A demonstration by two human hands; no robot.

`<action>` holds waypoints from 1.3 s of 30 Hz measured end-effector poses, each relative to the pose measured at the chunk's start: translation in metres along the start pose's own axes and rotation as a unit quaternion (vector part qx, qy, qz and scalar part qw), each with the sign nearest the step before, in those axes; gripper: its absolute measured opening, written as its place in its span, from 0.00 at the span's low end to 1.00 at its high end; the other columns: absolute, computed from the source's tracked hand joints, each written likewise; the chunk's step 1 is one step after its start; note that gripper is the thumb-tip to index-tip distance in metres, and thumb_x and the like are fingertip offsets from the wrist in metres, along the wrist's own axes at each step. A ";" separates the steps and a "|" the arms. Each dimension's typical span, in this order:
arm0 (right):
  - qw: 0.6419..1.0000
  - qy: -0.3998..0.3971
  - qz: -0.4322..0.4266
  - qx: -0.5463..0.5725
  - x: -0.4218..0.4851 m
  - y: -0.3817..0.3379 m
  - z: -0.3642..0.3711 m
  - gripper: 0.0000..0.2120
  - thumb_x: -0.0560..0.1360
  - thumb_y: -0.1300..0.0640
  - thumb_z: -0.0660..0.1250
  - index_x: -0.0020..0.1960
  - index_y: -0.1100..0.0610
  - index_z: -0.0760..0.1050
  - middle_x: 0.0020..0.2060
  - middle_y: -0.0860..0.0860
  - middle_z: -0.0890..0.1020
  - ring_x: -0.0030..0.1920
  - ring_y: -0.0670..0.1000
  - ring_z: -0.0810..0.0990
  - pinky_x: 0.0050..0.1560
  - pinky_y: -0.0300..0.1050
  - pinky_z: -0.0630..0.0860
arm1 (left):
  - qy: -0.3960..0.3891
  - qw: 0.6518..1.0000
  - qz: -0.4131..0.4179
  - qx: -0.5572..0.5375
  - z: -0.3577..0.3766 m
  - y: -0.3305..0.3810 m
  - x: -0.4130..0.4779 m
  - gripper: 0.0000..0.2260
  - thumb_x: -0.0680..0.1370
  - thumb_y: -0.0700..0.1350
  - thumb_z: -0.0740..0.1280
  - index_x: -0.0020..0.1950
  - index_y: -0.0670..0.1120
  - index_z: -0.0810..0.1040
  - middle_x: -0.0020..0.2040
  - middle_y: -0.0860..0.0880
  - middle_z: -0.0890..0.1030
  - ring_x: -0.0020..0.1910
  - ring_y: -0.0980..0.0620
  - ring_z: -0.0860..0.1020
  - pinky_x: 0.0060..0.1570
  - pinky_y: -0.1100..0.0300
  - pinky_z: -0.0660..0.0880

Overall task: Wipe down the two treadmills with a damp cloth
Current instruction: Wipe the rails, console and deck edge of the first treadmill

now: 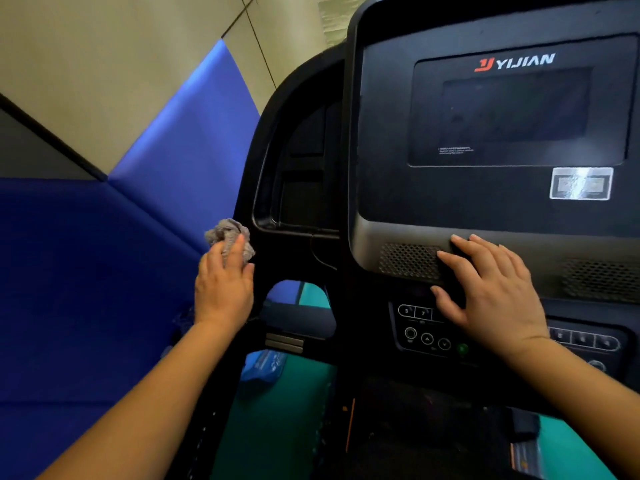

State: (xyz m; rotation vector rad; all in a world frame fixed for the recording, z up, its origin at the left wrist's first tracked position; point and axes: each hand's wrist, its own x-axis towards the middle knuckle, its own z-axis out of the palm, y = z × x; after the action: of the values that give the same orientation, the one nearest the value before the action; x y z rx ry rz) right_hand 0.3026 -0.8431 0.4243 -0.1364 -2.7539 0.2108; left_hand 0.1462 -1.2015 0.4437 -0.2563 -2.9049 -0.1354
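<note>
A black treadmill console [391, 188] with a dark screen [516, 105] fills the right of the head view. My left hand [223, 289] grips a crumpled grey cloth [227, 237] and presses it against the outer left edge of the console frame [249, 188]. My right hand [491, 289] lies flat with fingers spread on the lower console, between the speaker grille [408, 261] and the button panel [420, 329]. It holds nothing. Only one treadmill is visible.
Blue padded wall panels [97, 271] stand close on the left, with beige wall above. Teal floor matting [277, 420] shows below the console. A blue packet-like object [263, 363] lies on the mat under the left handrail. A silver sticker [581, 183] sits below the screen.
</note>
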 end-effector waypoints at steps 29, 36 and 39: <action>0.978 -0.090 -0.187 -0.005 0.043 -0.096 0.031 0.28 0.74 0.40 0.54 0.69 0.51 0.69 0.77 0.57 0.55 0.76 0.61 0.55 0.73 0.61 0.54 | -0.062 0.972 -0.227 -0.023 -0.028 -0.036 -0.176 0.28 0.77 0.56 0.64 0.72 0.43 0.63 0.69 0.37 0.65 0.64 0.35 0.69 0.60 0.43 0.69; 0.978 -0.088 -0.187 0.000 0.044 -0.095 0.035 0.26 0.74 0.41 0.55 0.68 0.50 0.69 0.77 0.56 0.54 0.76 0.60 0.55 0.73 0.60 0.54 | -0.137 0.960 -0.240 0.039 -0.021 -0.023 -0.096 0.32 0.78 0.63 0.58 0.77 0.51 0.54 0.65 0.37 0.69 0.56 0.36 0.74 0.54 0.45 0.72; 0.978 -0.091 -0.188 0.000 0.045 -0.095 0.034 0.25 0.75 0.41 0.56 0.68 0.50 0.69 0.77 0.56 0.54 0.76 0.60 0.54 0.73 0.60 0.53 | -0.144 0.962 -0.231 0.007 -0.023 -0.029 -0.101 0.30 0.78 0.60 0.61 0.76 0.51 0.57 0.66 0.38 0.69 0.58 0.37 0.74 0.54 0.46 0.72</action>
State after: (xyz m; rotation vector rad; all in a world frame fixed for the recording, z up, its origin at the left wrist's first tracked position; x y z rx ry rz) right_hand 0.2420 -0.9355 0.4246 0.4233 -2.8919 0.1261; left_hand 0.2426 -1.2490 0.4413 0.4501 -3.1975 -0.1631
